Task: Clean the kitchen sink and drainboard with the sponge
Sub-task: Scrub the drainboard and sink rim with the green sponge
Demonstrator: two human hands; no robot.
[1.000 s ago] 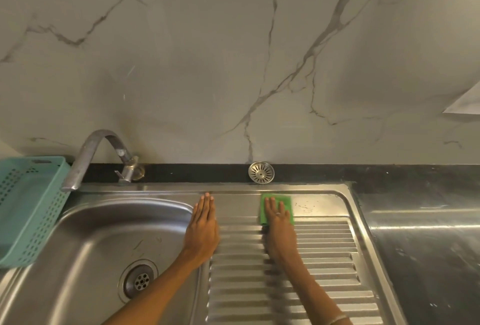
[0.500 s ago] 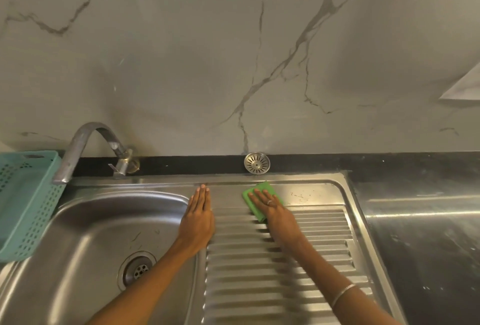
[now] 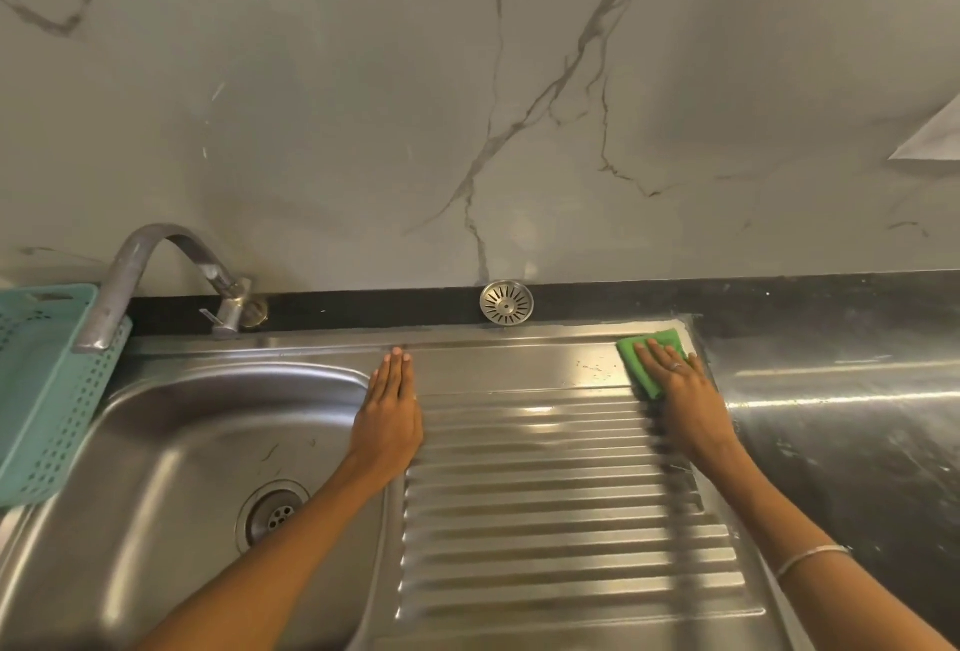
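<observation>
Right hand (image 3: 685, 401) lies flat, fingers extended, pressing the green sponge (image 3: 647, 359) onto the drainboard (image 3: 545, 520) at its far right corner. Left hand (image 3: 387, 416) rests open and flat on the ridge between drainboard and sink (image 3: 171, 468). The sink bowl holds only its drain strainer (image 3: 272, 512); the teal basket (image 3: 36, 390) at far left shows no visible contents.

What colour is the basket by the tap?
The perforated plastic basket is light teal, seen best in the head view.

We see a curved metal tap (image 3: 156, 271) at the back left, a teal perforated basket (image 3: 47, 390) beside it, a round metal drain strainer (image 3: 506, 302) leaning against the veined marble wall (image 3: 467, 104), and dark countertop (image 3: 857, 432) on the right.
</observation>
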